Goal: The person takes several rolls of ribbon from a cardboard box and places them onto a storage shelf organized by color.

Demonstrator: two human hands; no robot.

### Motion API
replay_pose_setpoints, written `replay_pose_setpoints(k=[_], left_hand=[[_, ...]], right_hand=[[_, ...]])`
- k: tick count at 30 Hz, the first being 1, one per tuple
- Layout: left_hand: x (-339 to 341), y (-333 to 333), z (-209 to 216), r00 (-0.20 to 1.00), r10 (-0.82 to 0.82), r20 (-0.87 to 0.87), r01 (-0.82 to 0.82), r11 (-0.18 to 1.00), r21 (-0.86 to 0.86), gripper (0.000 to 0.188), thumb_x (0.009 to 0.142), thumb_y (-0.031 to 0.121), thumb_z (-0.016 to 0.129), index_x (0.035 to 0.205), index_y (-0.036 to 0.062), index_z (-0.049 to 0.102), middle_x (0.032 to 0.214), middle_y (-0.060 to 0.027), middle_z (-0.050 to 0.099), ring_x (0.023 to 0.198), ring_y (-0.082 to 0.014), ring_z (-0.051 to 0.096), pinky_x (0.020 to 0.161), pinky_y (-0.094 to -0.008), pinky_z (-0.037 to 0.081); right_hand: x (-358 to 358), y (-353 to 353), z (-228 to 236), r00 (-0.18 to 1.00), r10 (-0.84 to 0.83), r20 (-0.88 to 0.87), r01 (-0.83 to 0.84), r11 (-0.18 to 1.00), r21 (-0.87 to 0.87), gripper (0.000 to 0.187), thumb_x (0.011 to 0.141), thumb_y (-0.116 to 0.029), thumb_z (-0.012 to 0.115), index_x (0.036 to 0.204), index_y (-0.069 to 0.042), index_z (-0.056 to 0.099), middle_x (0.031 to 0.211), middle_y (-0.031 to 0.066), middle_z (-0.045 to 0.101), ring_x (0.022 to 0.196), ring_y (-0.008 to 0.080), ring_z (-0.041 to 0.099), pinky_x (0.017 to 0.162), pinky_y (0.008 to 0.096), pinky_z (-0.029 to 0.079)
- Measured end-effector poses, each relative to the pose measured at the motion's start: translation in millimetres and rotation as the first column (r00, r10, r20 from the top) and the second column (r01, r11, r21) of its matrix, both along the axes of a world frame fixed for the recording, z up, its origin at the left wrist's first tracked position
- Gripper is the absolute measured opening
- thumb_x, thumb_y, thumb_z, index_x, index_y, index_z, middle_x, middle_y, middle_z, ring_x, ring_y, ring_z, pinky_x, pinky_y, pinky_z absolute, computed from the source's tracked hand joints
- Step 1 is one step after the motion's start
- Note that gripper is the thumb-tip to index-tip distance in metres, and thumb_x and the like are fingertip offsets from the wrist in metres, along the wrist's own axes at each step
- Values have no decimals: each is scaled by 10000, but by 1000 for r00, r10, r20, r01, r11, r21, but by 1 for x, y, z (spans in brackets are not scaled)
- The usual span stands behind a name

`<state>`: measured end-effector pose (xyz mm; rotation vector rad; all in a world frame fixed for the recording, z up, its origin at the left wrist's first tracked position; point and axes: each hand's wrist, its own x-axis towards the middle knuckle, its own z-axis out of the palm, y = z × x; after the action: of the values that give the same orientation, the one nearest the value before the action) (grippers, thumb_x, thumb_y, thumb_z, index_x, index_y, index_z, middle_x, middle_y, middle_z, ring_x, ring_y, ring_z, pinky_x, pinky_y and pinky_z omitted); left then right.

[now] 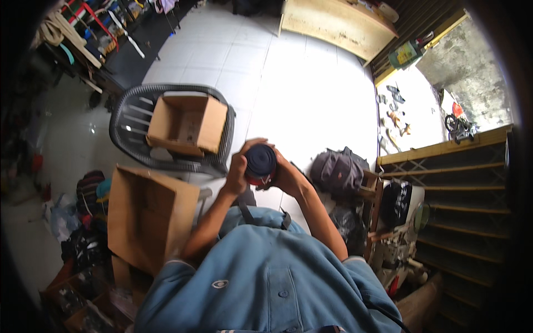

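Between my two hands is a tightly wound roll of dark navy material (260, 159), seen end-on with its spiral layers showing. A strip of red shows along its lower side. My left hand (237, 173) wraps the roll's left side, thumb bent against it and fingers reaching over the far edge. Around the right side curls my right hand (286, 176), its fingertips partly hidden behind the roll. What exactly the rolled material is, I cannot tell. It is held in front of my body, above the tiled floor.
An open cardboard box (215, 123) sits on a dark plastic chair (129, 125) ahead left. A larger open carton (183, 208) stands by my left arm. At right are a dark backpack (337, 172), a sewing machine (395, 252) and a slatted gate (455, 197). A wooden table (333, 28) stands far ahead.
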<state>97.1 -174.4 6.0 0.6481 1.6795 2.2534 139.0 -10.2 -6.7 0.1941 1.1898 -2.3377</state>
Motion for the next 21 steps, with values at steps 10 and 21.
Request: replay_pose_setpoints(k=[10, 21], left_hand=[[-191, 69, 2, 977, 178, -121, -174, 984, 48, 794, 896, 691, 321, 1087, -31, 590, 950, -106, 657, 901, -177, 631, 812, -310, 486], [-374, 131, -73, 622, 772, 126, -777, 630, -23, 579, 963, 503, 294, 1146, 21, 558, 1094, -98, 596, 1029, -205, 573, 908, -352, 452]], right_hand=[[-178, 40, 36, 986, -136, -99, 150, 979, 142, 714, 905, -562, 472, 1447, -175, 212, 1232, 154, 502, 822, 266, 643, 609, 363, 550], [-388, 123, 60, 972, 122, -202, -118, 993, 30, 740, 887, -347, 623, 1459, -105, 221, 1235, 168, 466, 927, 258, 605, 756, 443, 571]])
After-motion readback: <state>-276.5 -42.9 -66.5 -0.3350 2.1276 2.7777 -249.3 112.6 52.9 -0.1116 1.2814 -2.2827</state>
